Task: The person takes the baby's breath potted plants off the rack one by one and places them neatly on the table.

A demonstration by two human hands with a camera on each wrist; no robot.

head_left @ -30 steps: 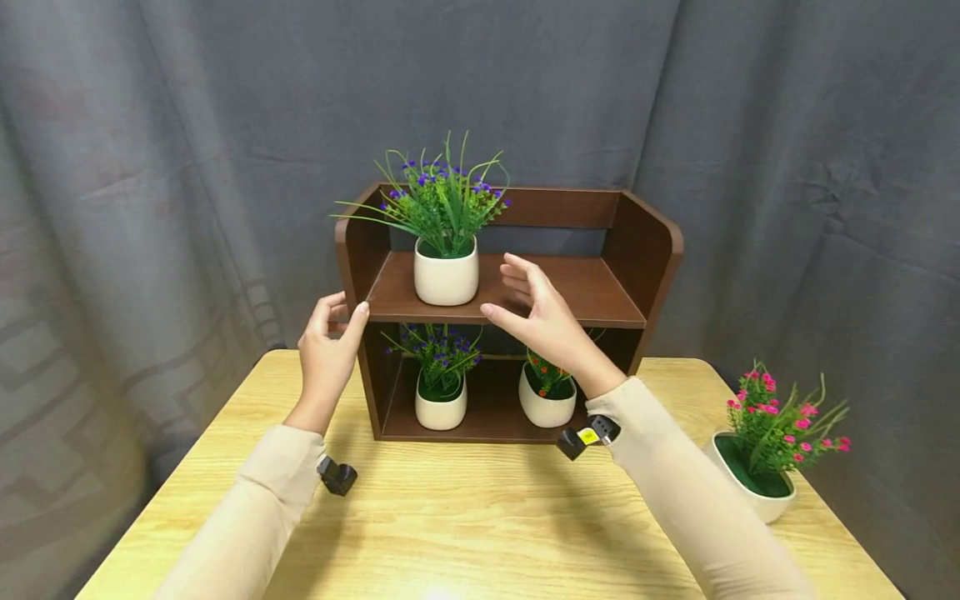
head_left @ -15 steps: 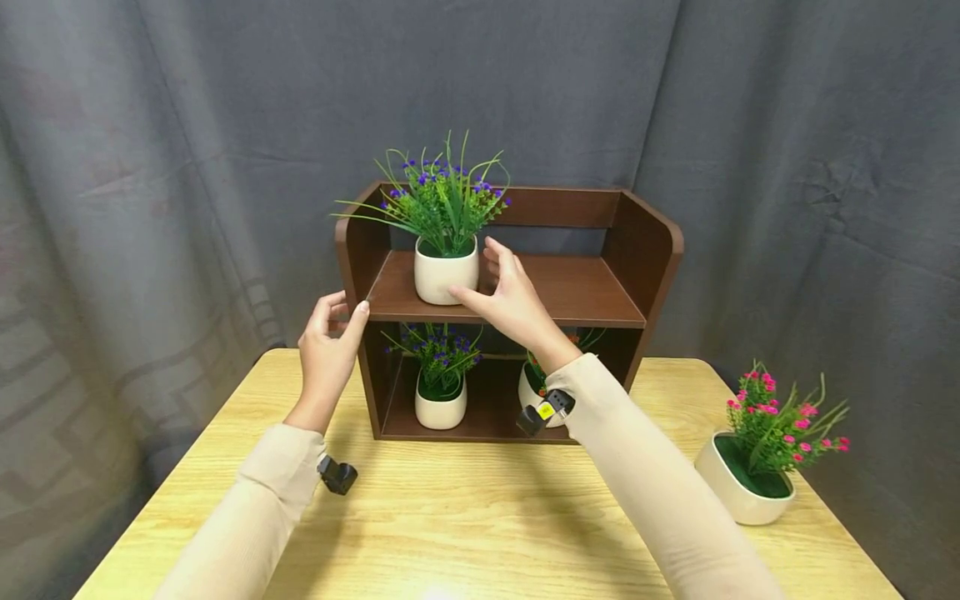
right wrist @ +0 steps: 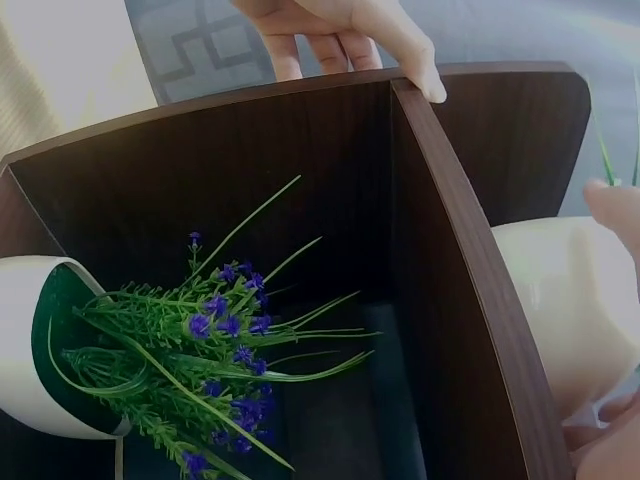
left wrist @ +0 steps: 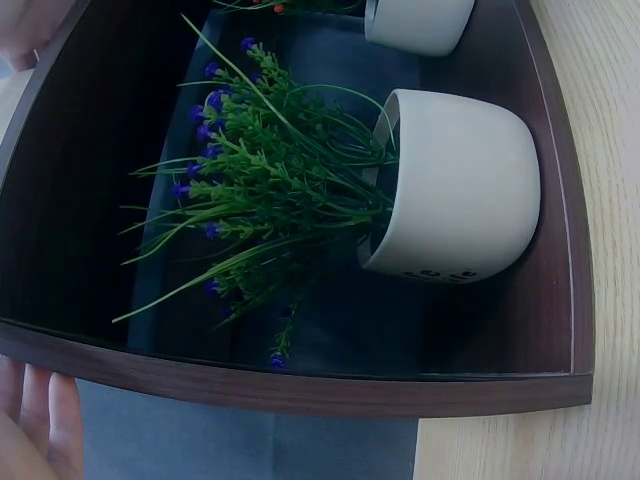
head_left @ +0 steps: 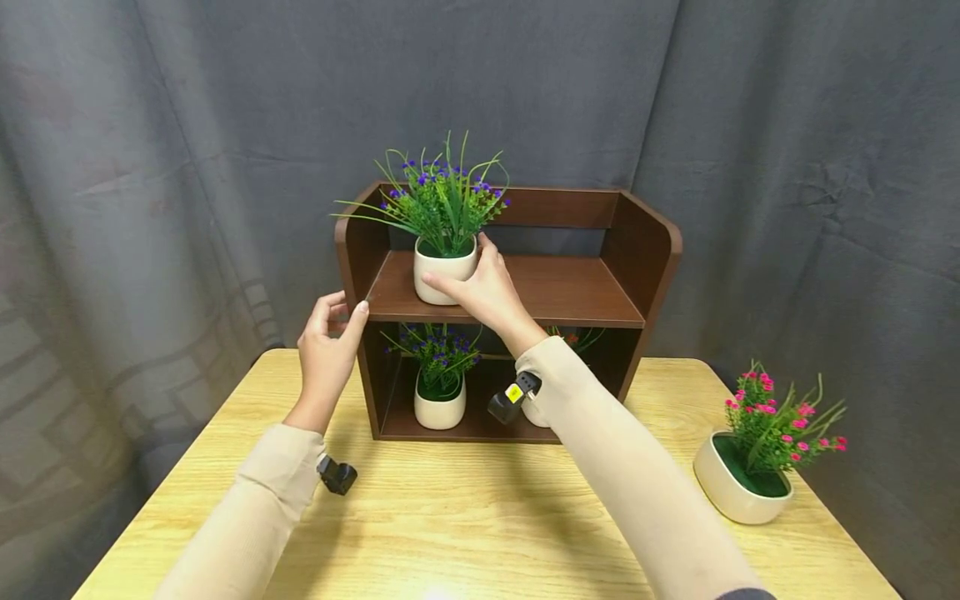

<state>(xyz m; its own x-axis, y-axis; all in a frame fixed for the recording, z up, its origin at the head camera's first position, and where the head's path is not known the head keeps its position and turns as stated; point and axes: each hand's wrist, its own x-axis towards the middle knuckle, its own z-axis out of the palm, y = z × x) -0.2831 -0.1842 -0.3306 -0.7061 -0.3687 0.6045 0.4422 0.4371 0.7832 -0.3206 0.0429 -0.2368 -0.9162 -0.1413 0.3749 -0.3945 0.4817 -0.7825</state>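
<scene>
— Gripping anything with your right hand (head_left: 480,287)?

— Yes. Your fingers and thumb curl round the white pot of the purple-flowered plant (head_left: 442,268), which stands on the upper board of the brown wooden shelf (head_left: 645,250), toward its left end. Your thumb lies across the pot's front and your fingers wrap its right side.

— And your left hand (head_left: 327,350)?

— It holds the shelf's left wall from outside. Your thumb tip presses the front edge of that wall beside the upper board, and your fingers curve round behind it.

— What else is on the shelf?

— 2 more white pots stand in the lower compartment: another purple-flowered plant (head_left: 440,387) on the left, and a pot with orange flowers (head_left: 570,337) on the right, mostly hidden behind your right sleeve.

— Anything off the shelf?

— A pink-flowered plant (head_left: 753,454) in a white pot stands on the pale wooden table (head_left: 450,517), well apart to the right. A grey curtain (head_left: 150,167) hangs behind everything.
</scene>
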